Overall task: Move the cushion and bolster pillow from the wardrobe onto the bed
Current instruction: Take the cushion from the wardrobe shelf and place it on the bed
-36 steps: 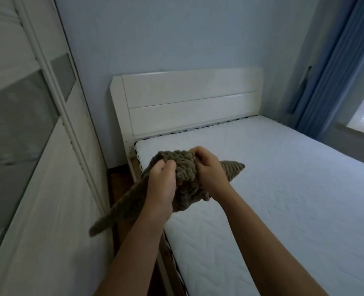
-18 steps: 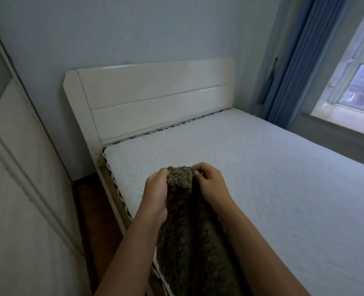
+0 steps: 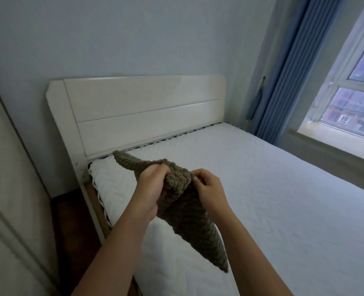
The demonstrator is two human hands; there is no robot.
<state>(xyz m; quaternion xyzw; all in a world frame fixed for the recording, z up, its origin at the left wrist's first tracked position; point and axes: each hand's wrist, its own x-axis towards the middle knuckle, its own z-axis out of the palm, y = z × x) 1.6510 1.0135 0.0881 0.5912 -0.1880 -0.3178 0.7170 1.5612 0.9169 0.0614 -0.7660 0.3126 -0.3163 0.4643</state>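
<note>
Cushion (image 3: 183, 208), hanging straight down half a second back, now swung slantwise, left hand (image 3: 150, 189) and right hand (image 3: 208, 189) both fisted on its upper fold, forearms outstretched above bed (image 3: 283, 210) near headboard (image 3: 144, 112).

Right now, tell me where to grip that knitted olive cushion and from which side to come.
Grip the bunched upper edge of the knitted olive cushion, from the person's side, as the left hand and right hand do now. It is limp: one corner points toward the headboard, the other droops over the mattress. A grip on two spread points of that edge would probably stop it folding.
</note>
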